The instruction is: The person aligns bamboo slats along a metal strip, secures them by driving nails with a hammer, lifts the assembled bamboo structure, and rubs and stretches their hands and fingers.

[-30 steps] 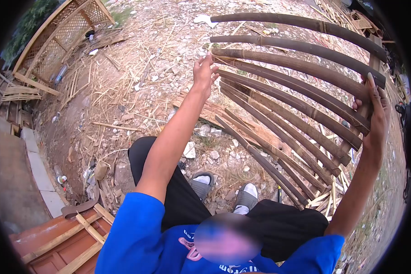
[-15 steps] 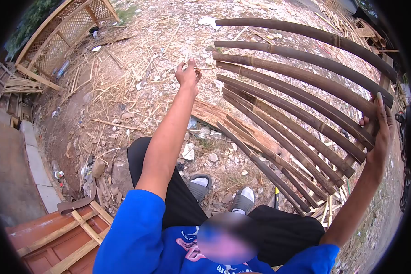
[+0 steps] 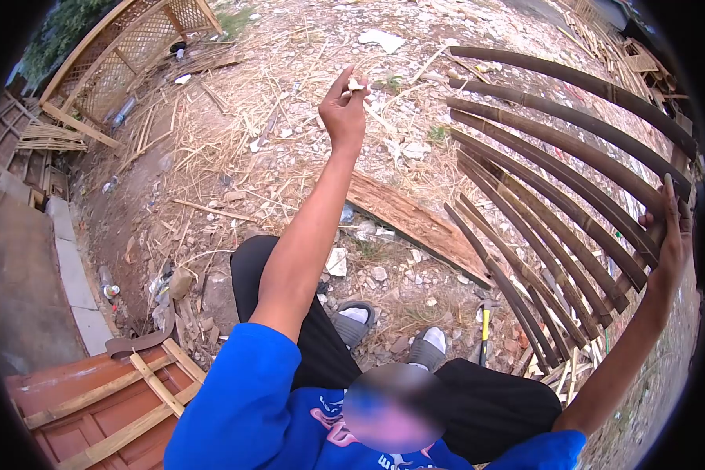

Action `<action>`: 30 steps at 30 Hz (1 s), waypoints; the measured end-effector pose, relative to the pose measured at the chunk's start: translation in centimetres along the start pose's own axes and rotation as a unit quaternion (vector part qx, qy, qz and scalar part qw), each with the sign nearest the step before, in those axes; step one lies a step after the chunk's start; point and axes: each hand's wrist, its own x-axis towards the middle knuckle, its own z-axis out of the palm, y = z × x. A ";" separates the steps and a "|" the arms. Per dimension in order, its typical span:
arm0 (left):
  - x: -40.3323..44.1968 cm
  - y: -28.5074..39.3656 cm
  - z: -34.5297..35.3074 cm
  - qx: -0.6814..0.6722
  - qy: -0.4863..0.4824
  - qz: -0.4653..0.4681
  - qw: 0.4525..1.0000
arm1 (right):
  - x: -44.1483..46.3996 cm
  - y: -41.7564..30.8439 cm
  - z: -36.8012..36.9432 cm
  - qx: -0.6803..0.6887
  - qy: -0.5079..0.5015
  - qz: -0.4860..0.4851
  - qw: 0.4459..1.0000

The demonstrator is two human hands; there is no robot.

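A: Where did we have the long pieces?

B: We had the row of dark slats (image 3: pixel 615 92) at the upper right of the frame. A cross strip (image 3: pixel 679 159) ran across them near their right ends. Their left ends spread out with nothing joining them.

A: Why did our right hand (image 3: pixel 671 239) hold there?

B: It gripped the slats by the strip. We guessed one hold there could steady many slats at once. We could not tell if they also rested on something.

A: And our left hand (image 3: pixel 343 117)?

B: It was at the top middle, apart from the slats, fingers bent. A small pale bit (image 3: pixel 356 84) showed at its fingertips. We could not tell if we had it pinched.

A: Why was the hammer (image 3: pixel 485 329) down low?

B: It lay on the stony ground (image 3: pixel 392 305), lower middle, near our right foot (image 3: pixel 428 350). Maybe we liked it in easy reach.
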 end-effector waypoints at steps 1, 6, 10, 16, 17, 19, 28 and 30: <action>-0.5 1.9 0.7 0.058 -0.010 0.012 0.998 | 0.2 0.0 -0.1 -0.005 0.002 0.005 1.000; -2.6 8.9 3.9 0.019 -0.070 0.214 0.974 | -0.3 -0.3 1.1 -0.038 0.004 -0.011 0.999; -2.0 10.5 3.8 0.158 -0.051 0.501 0.850 | -0.5 -0.3 1.5 -0.050 0.002 0.018 0.999; -2.4 12.6 4.0 0.140 -0.032 0.585 0.798 | -0.6 0.0 1.8 -0.029 -0.013 0.020 0.999; -2.4 12.5 4.1 0.163 -0.024 0.601 0.782 | -0.8 -0.1 2.0 -0.028 -0.016 0.018 0.999; -1.5 12.2 3.8 0.211 -0.005 0.633 0.744 | -1.1 -0.7 2.3 -0.024 -0.014 0.012 1.000; 1.0 2.4 -0.9 0.635 -0.135 0.107 0.753 | -1.2 -1.1 1.8 -0.042 -0.011 0.032 0.999; 0.8 2.7 -0.7 0.612 -0.130 0.113 0.772 | -1.9 -2.4 2.7 0.001 0.006 -0.013 1.000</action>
